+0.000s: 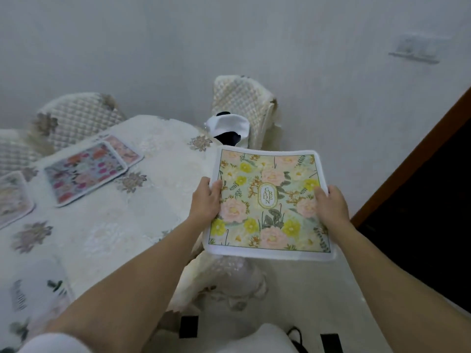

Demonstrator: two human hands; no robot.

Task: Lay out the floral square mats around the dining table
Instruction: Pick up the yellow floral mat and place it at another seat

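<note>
Pale mat [12,197] cut by left edge. Pinkish mat [126,149] mostly under bright floral mat [84,171]. Near-left mat [35,289] blurred, pattern unreadable. Fingers of left hand [206,200] and right hand [331,205] hidden beneath held mat [267,202]. Wall fixture [418,48] smeared; black-and-white item [228,128] unidentifiable

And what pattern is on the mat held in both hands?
The mat: pink and yellow flowers, white border; head view.

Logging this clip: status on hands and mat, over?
Left hand and right hand grip yellow floral mat by its sides. Mat airborne beside table, not laid. Nothing seen between them.
</note>
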